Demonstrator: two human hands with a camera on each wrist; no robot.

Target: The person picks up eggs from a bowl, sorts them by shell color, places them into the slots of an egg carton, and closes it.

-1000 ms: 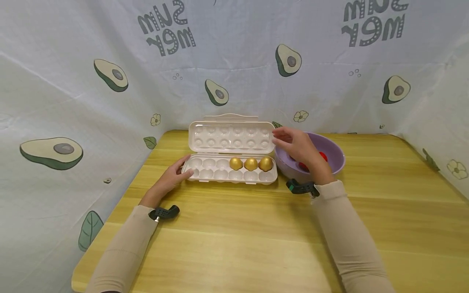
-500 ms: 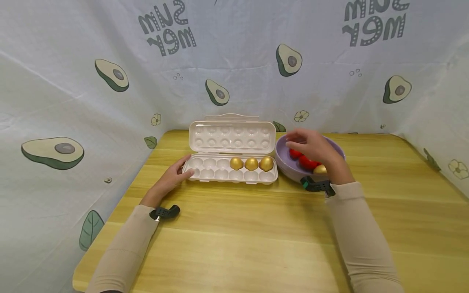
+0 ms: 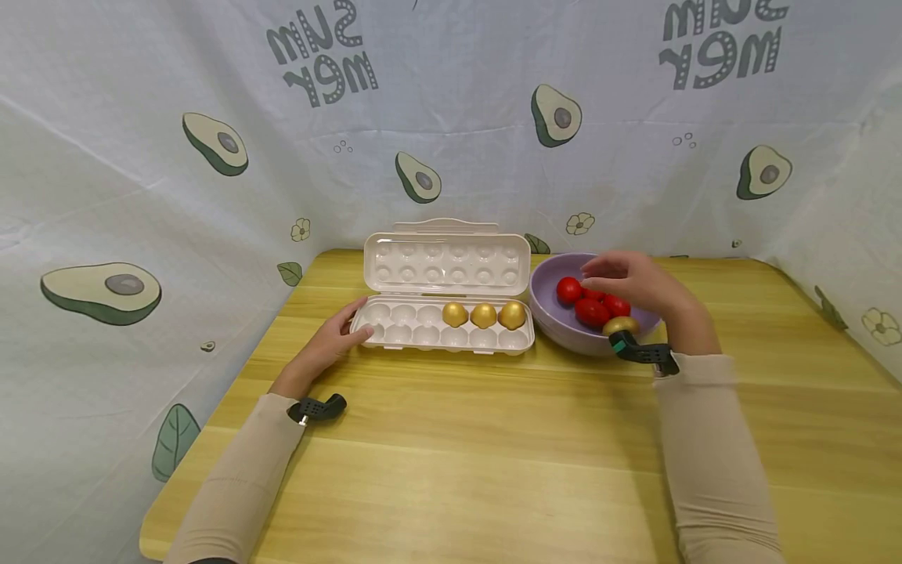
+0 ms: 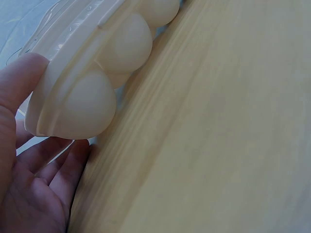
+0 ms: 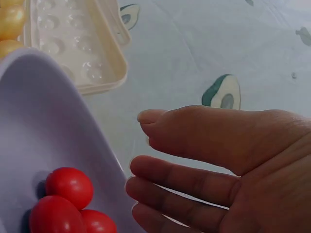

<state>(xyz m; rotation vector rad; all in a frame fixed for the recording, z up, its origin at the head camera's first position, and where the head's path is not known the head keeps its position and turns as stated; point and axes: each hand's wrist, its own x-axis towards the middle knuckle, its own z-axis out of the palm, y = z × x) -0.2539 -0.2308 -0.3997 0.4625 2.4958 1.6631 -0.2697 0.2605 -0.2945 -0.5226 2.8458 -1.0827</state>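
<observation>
An egg box (image 3: 404,315) lies with its lid (image 3: 447,264) raised. Three golden eggs (image 3: 483,316) fill the right half of its back row. My left hand (image 3: 330,341) holds the box's left end; in the left wrist view the thumb (image 4: 26,77) presses the rim and the fingers reach round underneath. My right hand (image 3: 634,283) hovers over the purple bowl (image 3: 546,298), fingers extended and nothing between them. Several red eggs (image 3: 592,312) are in the bowl, with a golden egg (image 3: 620,325) partly covered by the wrist camera.
The wooden table (image 3: 451,446) stretches in front of the box and bowl. Behind it hangs a pale cloth (image 3: 486,180) printed with avocados. In the right wrist view the bowl wall (image 5: 87,126) stands close to the lid corner.
My right hand has moved right, from beside the lid to over the bowl's right part, uncovering the red eggs. The left hand and the egg box have stayed in place.
</observation>
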